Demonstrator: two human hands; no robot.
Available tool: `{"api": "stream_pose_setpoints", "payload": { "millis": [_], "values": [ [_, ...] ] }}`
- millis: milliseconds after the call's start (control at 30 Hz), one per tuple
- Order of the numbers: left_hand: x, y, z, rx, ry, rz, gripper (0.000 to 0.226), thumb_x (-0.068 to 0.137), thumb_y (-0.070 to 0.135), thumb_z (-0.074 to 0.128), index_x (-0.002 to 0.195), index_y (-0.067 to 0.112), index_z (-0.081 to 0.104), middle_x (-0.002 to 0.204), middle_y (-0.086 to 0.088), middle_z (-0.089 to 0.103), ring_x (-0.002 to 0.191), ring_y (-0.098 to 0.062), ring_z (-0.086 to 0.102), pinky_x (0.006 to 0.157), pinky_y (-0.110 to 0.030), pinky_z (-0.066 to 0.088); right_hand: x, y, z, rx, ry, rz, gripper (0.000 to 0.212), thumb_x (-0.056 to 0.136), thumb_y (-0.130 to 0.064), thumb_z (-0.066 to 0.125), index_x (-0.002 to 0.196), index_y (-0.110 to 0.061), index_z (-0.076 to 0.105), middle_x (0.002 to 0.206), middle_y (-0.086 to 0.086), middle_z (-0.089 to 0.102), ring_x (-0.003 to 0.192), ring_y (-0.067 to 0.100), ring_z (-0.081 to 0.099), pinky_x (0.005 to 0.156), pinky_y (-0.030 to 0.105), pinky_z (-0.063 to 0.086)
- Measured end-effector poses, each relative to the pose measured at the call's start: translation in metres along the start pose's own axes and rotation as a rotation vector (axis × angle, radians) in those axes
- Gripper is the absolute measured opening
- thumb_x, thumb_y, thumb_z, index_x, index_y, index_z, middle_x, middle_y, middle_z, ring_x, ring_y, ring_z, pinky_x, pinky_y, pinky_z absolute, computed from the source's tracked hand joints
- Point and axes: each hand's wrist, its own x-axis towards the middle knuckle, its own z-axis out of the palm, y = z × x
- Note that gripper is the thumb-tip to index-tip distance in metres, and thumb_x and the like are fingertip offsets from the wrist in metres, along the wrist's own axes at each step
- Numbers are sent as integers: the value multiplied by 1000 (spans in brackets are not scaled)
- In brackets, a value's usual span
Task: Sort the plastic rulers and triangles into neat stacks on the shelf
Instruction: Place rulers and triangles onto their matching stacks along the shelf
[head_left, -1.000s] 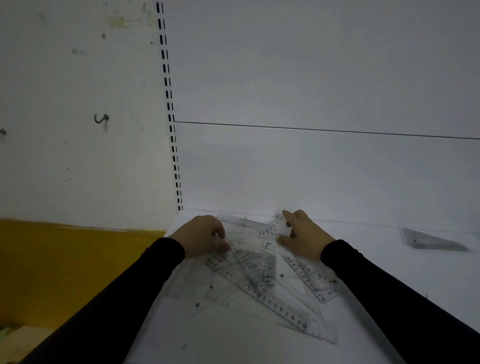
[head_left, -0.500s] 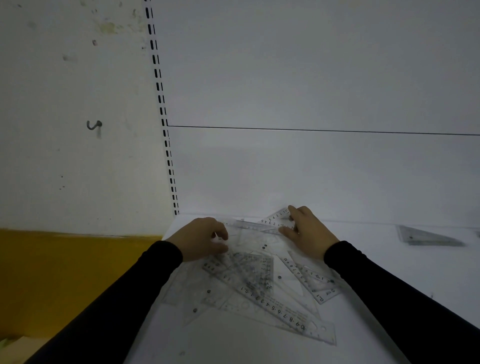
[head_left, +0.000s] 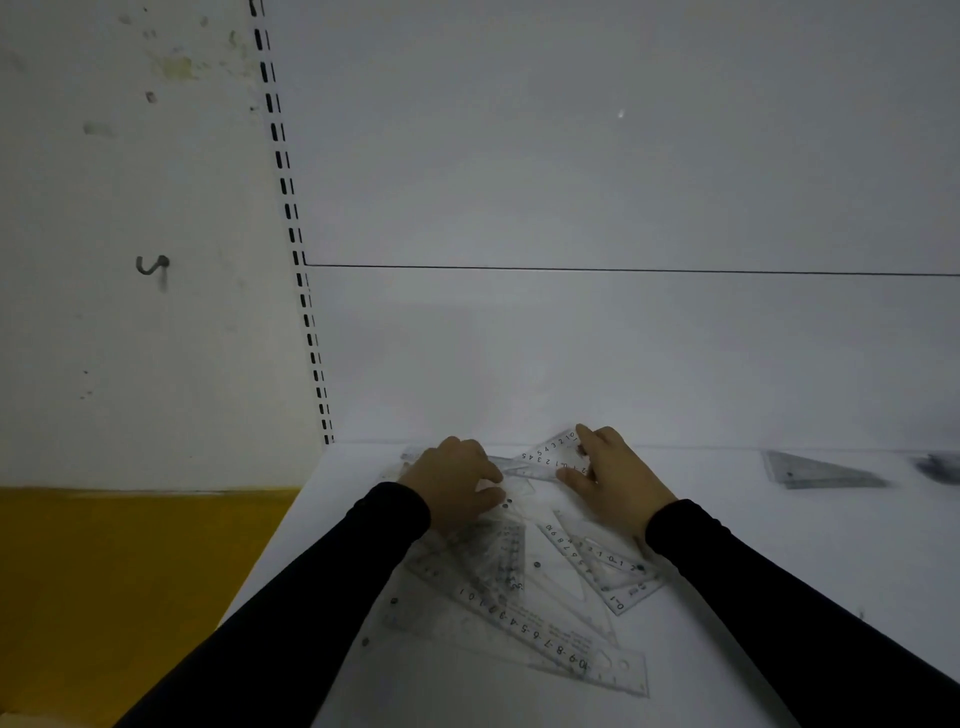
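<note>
A loose pile of clear plastic rulers and triangles (head_left: 524, 587) lies on the white shelf (head_left: 779, 597) in front of me. A long straight ruler (head_left: 540, 636) with printed numbers runs diagonally across the pile's near side. My left hand (head_left: 452, 480) rests on the pile's far left part with fingers curled, pinching a clear piece. My right hand (head_left: 613, 480) pinches a small clear triangle (head_left: 550, 457) at the pile's far end, lifting its tip slightly. A separate stack of triangles (head_left: 815, 470) sits far right.
The shelf's white back panel rises just behind the pile. A slotted upright rail (head_left: 306, 312) marks the shelf's left end, with a wall and yellow band beyond. A dark blurred object (head_left: 940, 467) lies at the right edge.
My right hand has drawn the small triangle's tip up and toward the back panel. My left hand shifted slightly on the pile. The camera tilted a little.
</note>
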Motion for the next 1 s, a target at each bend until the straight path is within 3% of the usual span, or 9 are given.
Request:
{"api": "stream_pose_setpoints", "payload": {
  "millis": [200,300,567,700,900,1000],
  "values": [
    [11,5,6,33,-46,-54,43,91,52,46,130,34,50,130,-4,42,120,-27,42,103,-41,32,-8,13,-7,7,16,11,52,93,-37,52,134,-9,36,124,8,43,86,13,46,80,19,36],
    [11,5,8,55,-49,-46,40,92,52,44,129,39,50,129,-3,40,119,-26,40,101,-39,29,-11,14,-8,11,5,28,55,93,-38,51,137,-9,34,126,9,42,94,18,52,84,21,38],
    [14,8,5,-188,1,-17,36,86,41,62,116,23,58,124,-3,45,118,-20,40,103,-38,35,-13,15,-13,21,22,16,60,94,-36,51,143,-9,28,129,8,41,103,18,52,83,15,33],
    [12,19,-1,-275,144,68,36,91,38,57,120,17,58,115,-1,58,106,-15,54,92,-25,41,-14,20,-17,41,73,27,62,94,-36,50,144,-9,26,130,8,39,101,19,54,88,20,38],
    [9,37,-12,-427,218,90,47,82,37,70,123,17,59,101,7,61,87,-9,60,85,-27,50,-15,26,-23,46,137,91,57,94,-34,52,139,-6,32,129,10,40,95,22,58,85,26,42],
    [9,43,-15,-521,202,61,53,76,32,76,123,15,60,106,6,62,87,-6,62,84,-23,50,-21,29,-26,24,144,104,50,93,-33,54,132,-6,39,124,11,44,92,22,59,82,27,43]
  ]
}}
